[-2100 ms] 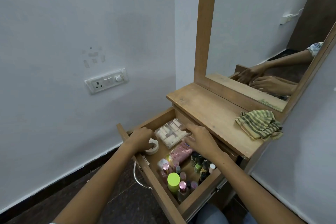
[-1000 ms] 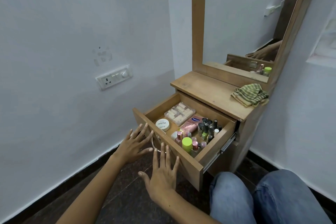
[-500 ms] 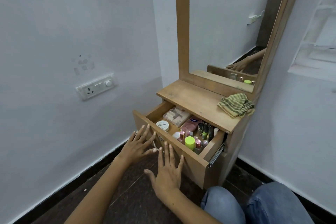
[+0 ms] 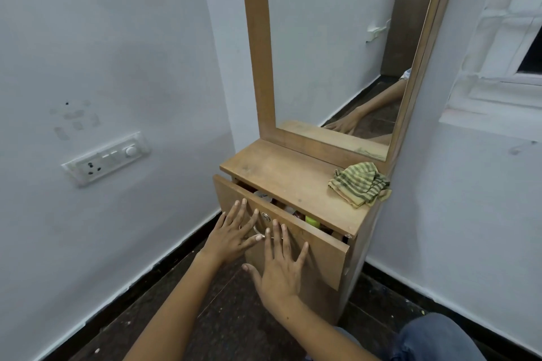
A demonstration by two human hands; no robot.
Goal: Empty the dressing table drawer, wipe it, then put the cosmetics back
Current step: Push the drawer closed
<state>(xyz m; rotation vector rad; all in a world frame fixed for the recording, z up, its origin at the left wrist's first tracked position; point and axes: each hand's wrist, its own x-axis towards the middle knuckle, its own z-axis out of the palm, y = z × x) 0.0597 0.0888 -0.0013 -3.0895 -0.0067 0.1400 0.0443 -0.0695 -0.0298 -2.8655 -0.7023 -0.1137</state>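
- Head view looks down on the dressing table, and every place below is given from its drawer front.
- Your left hand lies flat on the left half of that drawer front, fingers straight and spread, tips reaching up toward its top edge.
- Your right hand lies flat on the middle of the drawer front, fingers straight and fanned apart, thumb out to the left; neither hand grips anything.
- Between your 2 hands a curved metal handle shows on the drawer front, with a round lock just above it.
- You have the drawer open only by a narrow gap under the tabletop.
- Through that gap, behind the drawer front, you can see the cosmetics: a white round lid to the left and a yellow-green cap to the right; the rest is too hidden to tell.
- Above the drawer front, on the right rear corner of the tabletop, sits a crumpled striped green cloth, against the mirror frame.
- Left of the drawer front, on the white wall, is a switch plate.
- Below right of the drawer front your knee in blue jeans shows.
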